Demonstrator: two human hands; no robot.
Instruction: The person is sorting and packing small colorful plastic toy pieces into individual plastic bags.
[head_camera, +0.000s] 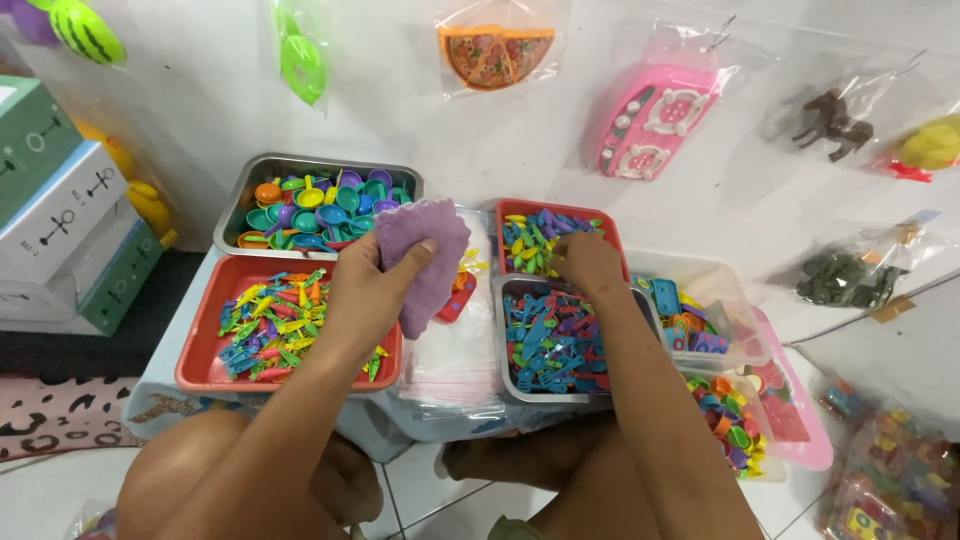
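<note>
My left hand (370, 285) grips a flat purple toy piece (425, 255) with a rough surface, holding it above a stack of clear plastic bags (455, 370). My right hand (588, 262) reaches into a small red tray (560, 210) of tiny multicoloured toy pieces, fingers curled down among them; whether it holds any is hidden. Just in front of that hand sits a metal tray (515, 390) full of blue and red toy utensils.
A red tray (200, 370) of small toy pieces lies at the left, behind it a metal tray (235, 215) of coloured toy bowls. Clear tubs (720, 280) of toys stand at the right. Bagged toys hang on the wall. Boxes (60, 210) are stacked far left.
</note>
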